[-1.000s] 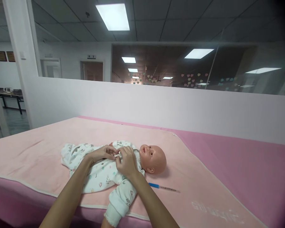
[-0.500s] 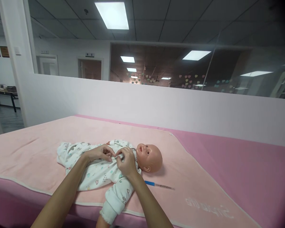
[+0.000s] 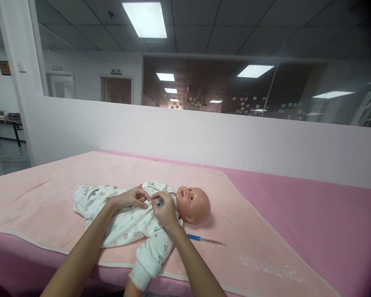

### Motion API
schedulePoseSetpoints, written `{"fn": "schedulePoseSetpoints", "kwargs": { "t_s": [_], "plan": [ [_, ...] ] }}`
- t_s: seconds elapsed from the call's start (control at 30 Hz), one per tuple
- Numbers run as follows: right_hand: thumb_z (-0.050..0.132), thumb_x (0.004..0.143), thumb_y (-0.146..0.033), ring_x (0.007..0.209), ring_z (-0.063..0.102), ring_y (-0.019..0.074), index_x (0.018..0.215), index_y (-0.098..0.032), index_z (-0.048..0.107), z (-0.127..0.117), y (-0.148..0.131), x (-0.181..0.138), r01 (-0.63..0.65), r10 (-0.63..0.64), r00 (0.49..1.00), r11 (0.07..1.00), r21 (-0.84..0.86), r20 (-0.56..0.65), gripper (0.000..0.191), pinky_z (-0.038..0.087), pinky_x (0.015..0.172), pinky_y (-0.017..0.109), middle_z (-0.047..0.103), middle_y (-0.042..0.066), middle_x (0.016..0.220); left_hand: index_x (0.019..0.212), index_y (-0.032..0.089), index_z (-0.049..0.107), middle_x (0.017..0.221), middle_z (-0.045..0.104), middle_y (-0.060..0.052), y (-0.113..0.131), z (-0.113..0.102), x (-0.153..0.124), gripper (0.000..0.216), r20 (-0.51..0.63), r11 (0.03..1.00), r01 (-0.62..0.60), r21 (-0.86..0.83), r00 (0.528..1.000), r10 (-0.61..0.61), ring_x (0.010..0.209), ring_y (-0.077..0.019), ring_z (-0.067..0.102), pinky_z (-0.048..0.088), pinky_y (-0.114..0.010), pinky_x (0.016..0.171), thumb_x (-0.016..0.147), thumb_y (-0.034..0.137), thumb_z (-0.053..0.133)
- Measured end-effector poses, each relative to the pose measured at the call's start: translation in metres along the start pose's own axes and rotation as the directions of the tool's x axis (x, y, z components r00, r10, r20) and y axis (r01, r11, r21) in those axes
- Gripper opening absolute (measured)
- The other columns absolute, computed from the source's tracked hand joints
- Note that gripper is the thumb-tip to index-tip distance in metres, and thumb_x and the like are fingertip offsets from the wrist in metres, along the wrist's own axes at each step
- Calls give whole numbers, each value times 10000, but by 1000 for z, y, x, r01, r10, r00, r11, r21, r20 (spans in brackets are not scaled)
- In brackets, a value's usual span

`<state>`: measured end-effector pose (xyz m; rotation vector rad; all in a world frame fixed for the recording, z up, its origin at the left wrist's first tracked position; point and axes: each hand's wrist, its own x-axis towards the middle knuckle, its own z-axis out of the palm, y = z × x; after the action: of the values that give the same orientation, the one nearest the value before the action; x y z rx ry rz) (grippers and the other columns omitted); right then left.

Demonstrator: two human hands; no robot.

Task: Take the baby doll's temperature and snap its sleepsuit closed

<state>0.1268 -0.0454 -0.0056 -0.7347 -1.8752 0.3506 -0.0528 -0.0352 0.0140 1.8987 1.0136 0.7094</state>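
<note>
A baby doll (image 3: 195,205) lies on its back, head to the right, dressed in a white printed romper (image 3: 126,231). Over its chest, my left hand (image 3: 130,198) and my right hand (image 3: 164,209) meet with their fingertips almost together. Both hands pinch the romper's cloth near its front opening. Whatever fastening may be between the fingertips is too small to make out. One sleeve (image 3: 153,255) of the romper stretches toward me over the bed's edge. Beside my right forearm lies a thermometer-like stick with a blue cap (image 3: 194,237) and a clear shaft.
A peach blanket (image 3: 250,231) with a pale border covers much of the pink padded surface (image 3: 334,218). Behind it rises a low white wall (image 3: 204,136) with glass above. A table (image 3: 6,120) stands far left, past the doorway.
The fingertips of both hands have shifted slightly at the romper's chest, drawing a little closer together. The doll and the blue-capped stick lie as before.
</note>
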Motion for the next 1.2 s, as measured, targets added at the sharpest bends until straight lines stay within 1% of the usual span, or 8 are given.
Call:
{"fn": "schedulePoseSetpoints", "kwargs": {
  "t_s": [0.13,0.4,0.53,0.6,0.77,0.93,1.1,1.2],
  "plan": [
    [483,648,-74,789,537,168,710,-200,587,0,1,0,-1,1,1000,1000,5,7,175,401,746,275,629,6,755,829,170,637,509,262,84,-2,0,2,291,4,999,6,52,1000,-6,481,-51,281,300,-220,569,607,348,695],
    [490,693,-90,807,536,169,731,-207,592,2,3,-1,-10,11,1000,1000,-16,5,160,392,752,283,626,2,773,908,169,628,522,267,86,-3,-1,1,327,40,1000,15,2,999,-15,498,-50,255,303,-197,575,627,332,662],
    [486,707,-83,832,531,169,767,-211,601,4,3,-1,10,-9,1000,999,-31,23,183,382,768,289,630,2,809,842,159,633,505,244,90,3,0,-1,273,45,1000,25,6,999,-26,486,-48,230,326,-196,588,614,307,649],
    [488,713,-81,837,528,167,780,-214,603,4,2,0,20,-19,999,999,-34,28,189,377,776,291,631,0,821,794,159,637,488,274,88,5,2,-2,239,12,999,45,21,999,-45,480,-52,259,346,-208,606,605,307,637],
    [496,728,-99,817,522,169,769,-213,599,4,0,0,26,-24,999,998,-52,29,159,376,761,294,621,1,791,721,168,640,502,426,54,8,4,-3,201,-77,994,91,52,993,-87,509,-81,373,372,-229,625,627,338,584],
    [487,720,-112,818,510,171,776,-205,581,3,-2,-1,50,-50,999,995,-87,3,144,381,759,296,596,15,797,753,151,614,543,429,42,4,3,-2,230,-89,996,87,-20,992,-89,525,-86,374,326,-204,539,616,334,590],
    [497,646,-73,851,488,179,827,-208,563,3,-3,-2,108,-101,994,980,-170,52,236,371,782,305,575,14,860,855,161,587,556,352,57,3,5,-3,275,-125,990,79,-120,988,-94,504,-70,297,233,-185,467,628,317,600],
    [486,669,-76,820,483,178,819,-207,561,6,1,-3,115,-106,993,961,-250,47,213,361,757,309,573,15,837,896,168,582,577,337,56,5,3,-3,303,-108,987,55,-149,992,-71,506,-65,274,195,-183,434,634,317,615]
  ]
}}
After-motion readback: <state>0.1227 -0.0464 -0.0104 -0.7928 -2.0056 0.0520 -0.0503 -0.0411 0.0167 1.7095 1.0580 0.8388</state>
